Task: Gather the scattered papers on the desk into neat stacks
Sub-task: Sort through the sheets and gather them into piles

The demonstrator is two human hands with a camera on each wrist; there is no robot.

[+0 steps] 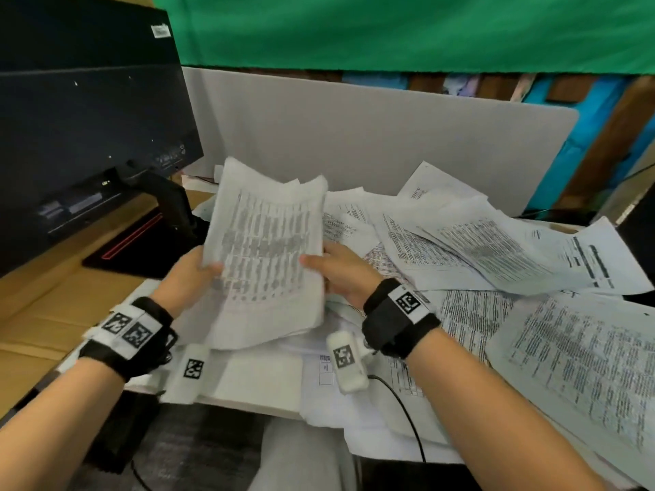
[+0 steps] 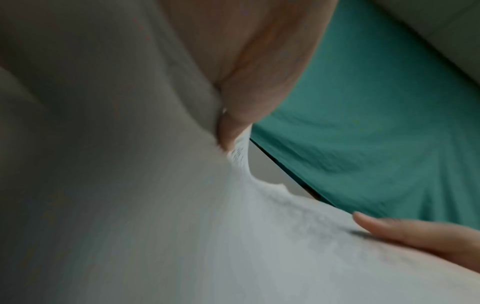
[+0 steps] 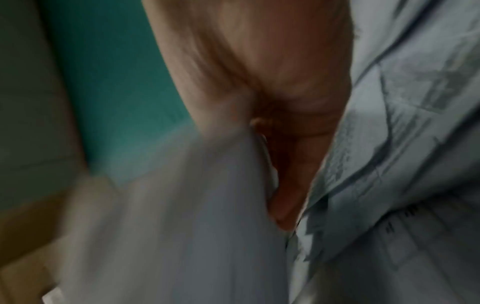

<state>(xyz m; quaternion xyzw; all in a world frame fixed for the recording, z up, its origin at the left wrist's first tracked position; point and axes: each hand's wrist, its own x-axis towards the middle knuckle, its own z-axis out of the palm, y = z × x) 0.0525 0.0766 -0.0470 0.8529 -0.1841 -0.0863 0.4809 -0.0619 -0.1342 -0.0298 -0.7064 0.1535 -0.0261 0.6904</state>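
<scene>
A bundle of printed papers [image 1: 264, 256] stands tilted above the desk, held by both hands. My left hand [image 1: 198, 274] grips its left edge, thumb on the front. My right hand [image 1: 333, 264] grips its right edge, thumb across the printed face. In the left wrist view the bundle [image 2: 155, 205] fills the frame, with my left hand [image 2: 233, 115] pinching its edge and a fingertip of the right hand [image 2: 389, 230] on it. The blurred right wrist view shows my right hand [image 3: 280, 164] closed on the bundle [image 3: 194, 226]. Loose printed sheets [image 1: 478, 249] lie scattered to the right.
A dark monitor [image 1: 88, 129] on its stand [image 1: 170, 207] occupies the left of the wooden desk [image 1: 42, 313]. A grey divider panel [image 1: 372, 136] runs along the back under green cloth [image 1: 390, 30]. More sheets [image 1: 584, 366] overhang the front right, over a black cable [image 1: 407, 412].
</scene>
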